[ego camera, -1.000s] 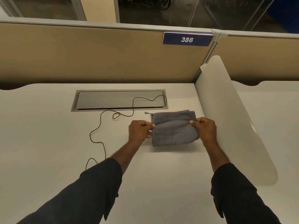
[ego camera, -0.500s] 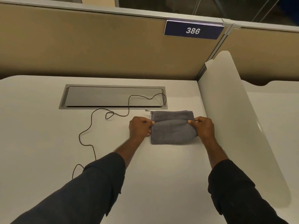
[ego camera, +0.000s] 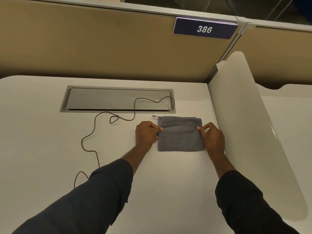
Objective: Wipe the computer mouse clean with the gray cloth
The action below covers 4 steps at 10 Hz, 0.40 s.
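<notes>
We are looking down at a white desk (ego camera: 50, 149), and the gray cloth (ego camera: 180, 134) is lying folded into a flat rectangle on it, a little toward three o'clock from the middle of the view. Our left hand (ego camera: 146, 134) is sitting at the cloth's nine o'clock edge, its fingers curled and its thumb and forefinger pinching that edge near the far corner. Our right hand (ego camera: 213, 137) is sitting at the three o'clock edge, pinching the cloth there between thumb and forefinger, with the other fingers curling loosely behind. Both dark sleeves (ego camera: 94, 196) are reaching in from six o'clock. A small gray loop tag (ego camera: 155, 116) is sticking out from the cloth's corner at eleven o'clock.

We are not seeing a computer mouse anywhere. A thin dark cable (ego camera: 94, 125) is wandering across the desk from seven o'clock, looping beside our left hand, and running up over a gray metal cable tray (ego camera: 116, 99) sunk into the desk at twelve o'clock of the cloth. A white curved divider (ego camera: 249, 124) is standing just beside our right hand at three o'clock. A tan partition (ego camera: 101, 48) is rising behind the desk, carrying a dark blue plate (ego camera: 204, 28) reading 386.
</notes>
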Tool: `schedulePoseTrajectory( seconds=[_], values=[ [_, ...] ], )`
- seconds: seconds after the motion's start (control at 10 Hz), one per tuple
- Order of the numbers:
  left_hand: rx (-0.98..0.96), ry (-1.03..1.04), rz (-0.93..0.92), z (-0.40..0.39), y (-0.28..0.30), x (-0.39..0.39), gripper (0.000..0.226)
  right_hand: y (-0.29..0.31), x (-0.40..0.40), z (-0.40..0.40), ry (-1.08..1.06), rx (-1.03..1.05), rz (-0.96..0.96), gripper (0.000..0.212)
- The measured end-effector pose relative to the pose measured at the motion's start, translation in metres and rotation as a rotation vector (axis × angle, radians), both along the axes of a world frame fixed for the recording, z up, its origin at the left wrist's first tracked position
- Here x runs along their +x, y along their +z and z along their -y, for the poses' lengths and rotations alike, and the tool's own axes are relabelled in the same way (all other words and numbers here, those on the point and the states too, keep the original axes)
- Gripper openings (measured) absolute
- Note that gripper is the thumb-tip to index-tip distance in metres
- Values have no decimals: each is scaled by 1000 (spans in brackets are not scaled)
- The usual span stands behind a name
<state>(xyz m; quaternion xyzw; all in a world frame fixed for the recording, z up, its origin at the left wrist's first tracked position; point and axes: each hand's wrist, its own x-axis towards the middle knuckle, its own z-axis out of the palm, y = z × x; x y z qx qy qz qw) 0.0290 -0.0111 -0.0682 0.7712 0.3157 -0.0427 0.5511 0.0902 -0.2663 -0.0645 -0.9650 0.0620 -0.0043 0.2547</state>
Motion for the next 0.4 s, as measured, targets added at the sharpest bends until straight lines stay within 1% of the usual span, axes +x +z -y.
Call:
schedulePoseTrajectory(
  seconds=[0.1,0.2,0.3,0.4],
  values=[
    [21,-1,-5,1,1,1,24,-3,-7,1,46,-53,10,44],
    [21,22,2,0,2,1,26,-5,-10,1,35,-93,61,50],
    [-19,42,-11,-2,6,-1,27,0,-11,1,14,-129,100,53],
    [-54,91,-17,-3,11,1,31,5,-7,1,9,-128,134,46]
  ],
)
